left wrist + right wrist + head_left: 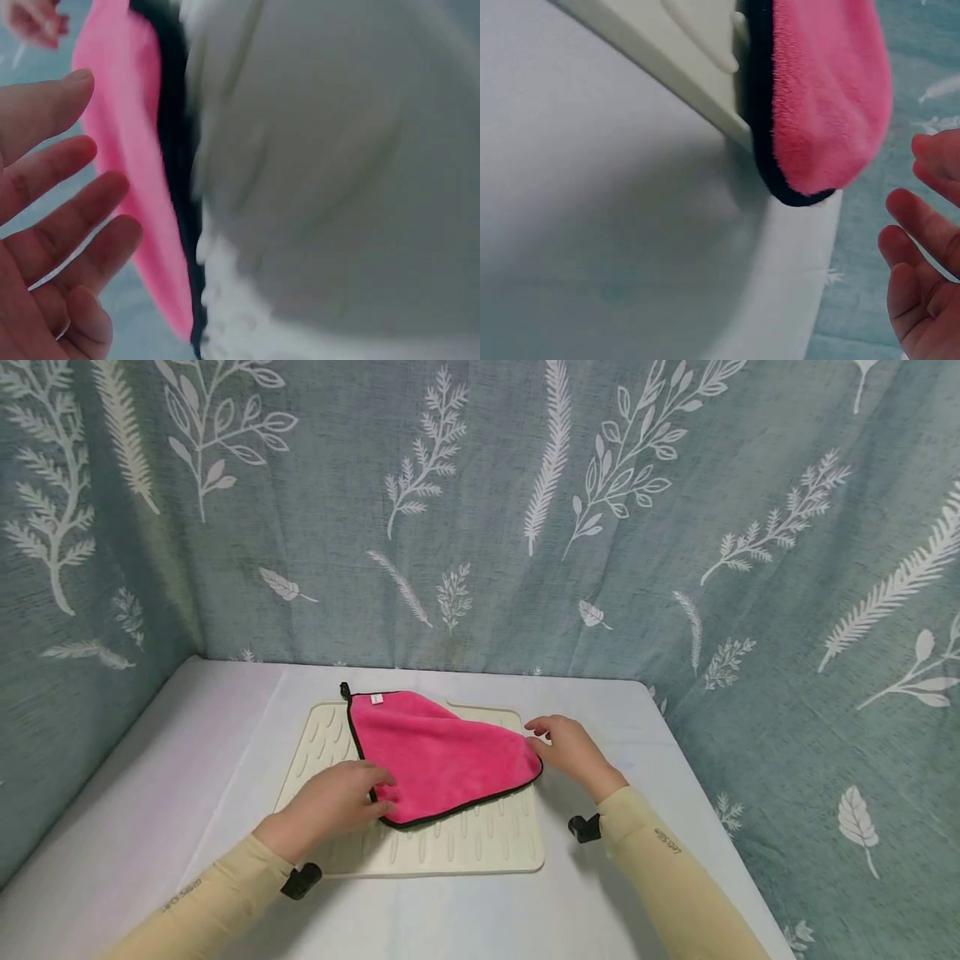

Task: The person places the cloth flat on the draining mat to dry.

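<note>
A pink cloth with a black border lies folded at an angle over a cream ridged mat. Its far left corner has a black loop and a small white tag. My left hand is at the cloth's near left edge; in the left wrist view its fingers are loosely bent and spread, apart from the cloth. My right hand is beside the cloth's right tip. In the right wrist view, a gap separates its relaxed fingers from the cloth.
The mat rests on a white table. Behind and to the right hangs a grey-green curtain with white leaf prints. Black wrist devices sit under the left sleeve and the right sleeve.
</note>
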Demonstrator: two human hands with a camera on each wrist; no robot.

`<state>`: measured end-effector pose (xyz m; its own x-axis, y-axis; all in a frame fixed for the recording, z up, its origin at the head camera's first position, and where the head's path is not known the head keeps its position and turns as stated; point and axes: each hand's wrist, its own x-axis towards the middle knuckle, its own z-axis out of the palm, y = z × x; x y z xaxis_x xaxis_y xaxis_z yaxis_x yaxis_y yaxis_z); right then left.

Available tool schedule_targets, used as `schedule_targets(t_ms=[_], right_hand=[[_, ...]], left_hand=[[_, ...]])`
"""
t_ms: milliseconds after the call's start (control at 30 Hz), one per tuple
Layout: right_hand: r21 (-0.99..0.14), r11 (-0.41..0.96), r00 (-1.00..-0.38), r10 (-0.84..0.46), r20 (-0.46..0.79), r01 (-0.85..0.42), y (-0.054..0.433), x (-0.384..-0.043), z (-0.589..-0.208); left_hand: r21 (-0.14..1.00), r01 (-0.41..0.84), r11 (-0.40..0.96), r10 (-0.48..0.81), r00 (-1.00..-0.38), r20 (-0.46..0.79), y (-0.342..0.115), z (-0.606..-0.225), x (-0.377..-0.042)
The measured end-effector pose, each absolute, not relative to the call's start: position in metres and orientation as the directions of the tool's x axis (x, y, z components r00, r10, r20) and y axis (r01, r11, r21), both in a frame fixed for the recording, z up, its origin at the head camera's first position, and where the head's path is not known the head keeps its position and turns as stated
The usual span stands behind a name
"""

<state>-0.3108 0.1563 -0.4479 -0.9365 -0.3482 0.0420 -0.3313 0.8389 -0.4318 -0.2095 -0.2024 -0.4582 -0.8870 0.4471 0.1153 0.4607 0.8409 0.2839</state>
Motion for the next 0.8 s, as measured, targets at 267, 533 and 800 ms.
schedule_targets(t_ms=[267,533,800], right_hand=[[-0.44,0.827,-0.919,-0.394,-0.012,-0.349,0.155,-0.321,-0.462],[-0.414,0.844,-0.917,-0.395,-0.049,-0.341,0.151,-0.325,-0.468],[-0.388,0.854,-0.918,-0.393,-0.049,-0.346,0.144,-0.325,-0.463]], left_hand=[[0.246,0.504,0.828,0.485,-0.864,0.134,-0.189,-0.475,-0.198],[0.171,0.562,0.809,0.529,-0.824,0.204,-0.185,-0.482,-0.201],[0.183,0.583,0.791,0.549,-0.81,0.207,-0.189,-0.469,-0.204]])
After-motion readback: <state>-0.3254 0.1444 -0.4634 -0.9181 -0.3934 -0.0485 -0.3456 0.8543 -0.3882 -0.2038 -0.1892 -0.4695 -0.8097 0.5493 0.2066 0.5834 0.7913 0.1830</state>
